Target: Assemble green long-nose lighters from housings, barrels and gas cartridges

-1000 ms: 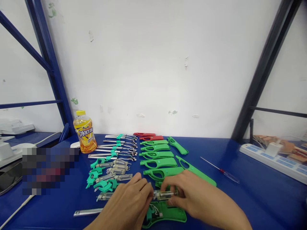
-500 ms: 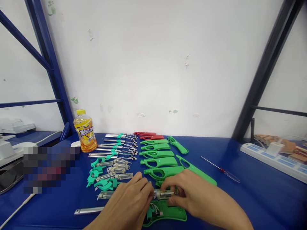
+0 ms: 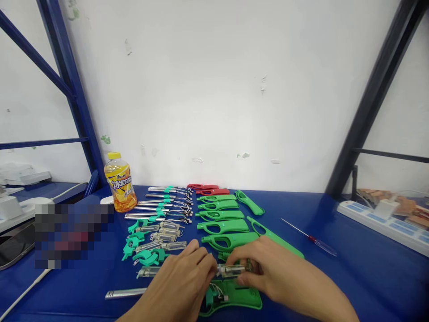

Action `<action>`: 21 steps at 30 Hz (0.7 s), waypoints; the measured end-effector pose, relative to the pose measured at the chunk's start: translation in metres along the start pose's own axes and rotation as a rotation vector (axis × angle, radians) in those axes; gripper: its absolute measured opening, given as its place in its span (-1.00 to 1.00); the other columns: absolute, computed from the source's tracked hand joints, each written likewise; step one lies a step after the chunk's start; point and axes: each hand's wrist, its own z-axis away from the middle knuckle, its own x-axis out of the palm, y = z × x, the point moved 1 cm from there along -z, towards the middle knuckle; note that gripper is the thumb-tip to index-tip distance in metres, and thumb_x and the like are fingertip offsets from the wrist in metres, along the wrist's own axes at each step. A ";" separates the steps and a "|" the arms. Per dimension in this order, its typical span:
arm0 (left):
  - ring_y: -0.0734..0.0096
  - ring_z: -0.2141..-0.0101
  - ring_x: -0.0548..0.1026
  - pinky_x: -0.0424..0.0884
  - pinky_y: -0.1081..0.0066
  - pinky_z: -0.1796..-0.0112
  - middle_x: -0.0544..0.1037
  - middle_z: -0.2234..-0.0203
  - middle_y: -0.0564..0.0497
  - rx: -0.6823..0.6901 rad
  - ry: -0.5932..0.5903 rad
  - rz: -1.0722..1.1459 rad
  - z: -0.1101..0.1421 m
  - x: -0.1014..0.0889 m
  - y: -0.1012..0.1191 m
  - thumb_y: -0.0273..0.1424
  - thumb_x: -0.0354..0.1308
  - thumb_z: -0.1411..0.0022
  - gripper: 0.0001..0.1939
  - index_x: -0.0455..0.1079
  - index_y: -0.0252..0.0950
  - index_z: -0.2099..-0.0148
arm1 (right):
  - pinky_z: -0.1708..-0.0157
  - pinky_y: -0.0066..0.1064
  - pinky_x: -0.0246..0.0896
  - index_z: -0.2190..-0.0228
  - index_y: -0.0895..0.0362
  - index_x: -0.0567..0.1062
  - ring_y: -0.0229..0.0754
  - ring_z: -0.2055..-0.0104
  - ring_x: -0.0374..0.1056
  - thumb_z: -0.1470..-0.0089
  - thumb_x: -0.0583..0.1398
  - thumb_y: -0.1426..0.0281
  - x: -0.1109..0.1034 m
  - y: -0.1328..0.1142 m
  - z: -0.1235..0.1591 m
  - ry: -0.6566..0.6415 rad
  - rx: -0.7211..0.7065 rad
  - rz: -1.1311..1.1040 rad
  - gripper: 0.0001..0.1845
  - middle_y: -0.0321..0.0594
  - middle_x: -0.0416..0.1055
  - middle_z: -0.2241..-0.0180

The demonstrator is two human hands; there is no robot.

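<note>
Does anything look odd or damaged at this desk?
Slightly: a slanted green shell near the back and a second slanted shell by the right hand lie askew beside the tidy column of green shells. The white wall also has chipped-looking patches.

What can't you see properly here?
In the head view:
Clear plastic tube: right end partly covered by right hand.
Straight silver metal tube: right end behind left wrist.
Left hand: fingertips tucked behind its knuckles.
Long white plastic power strip: cut off by right edge.
Flat black phone: cut off by left edge.
</note>
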 end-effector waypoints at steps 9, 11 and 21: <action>0.22 0.27 0.53 0.35 0.28 0.27 0.56 0.29 0.06 -0.074 0.010 0.065 -0.001 0.003 -0.001 -0.61 0.02 -0.43 -0.76 0.41 -0.16 0.15 | 0.30 -0.42 0.12 0.17 -0.16 0.70 -0.14 0.22 0.46 -0.22 0.41 0.37 0.000 0.003 0.001 0.001 0.013 -0.017 -0.83 -0.44 0.61 0.33; 0.17 0.25 0.52 0.30 0.29 0.34 0.56 0.27 0.03 -0.072 -0.006 0.063 -0.001 0.002 0.000 -0.63 0.03 -0.36 -0.74 0.42 -0.16 0.14 | 0.28 -0.43 0.13 0.16 -0.17 0.69 -0.13 0.18 0.46 -0.21 0.43 0.37 0.000 0.003 0.002 0.012 0.014 -0.010 -0.81 -0.44 0.61 0.31; 0.00 0.09 0.52 0.49 0.13 0.23 0.59 0.14 -0.04 -0.107 -0.132 0.063 -0.002 0.005 0.004 -0.59 0.02 -0.38 -0.73 0.43 -0.17 0.03 | 0.32 -0.44 0.11 0.17 -0.16 0.69 -0.16 0.22 0.46 -0.17 0.45 0.40 0.000 0.003 0.002 0.023 0.003 -0.011 -0.78 -0.45 0.60 0.34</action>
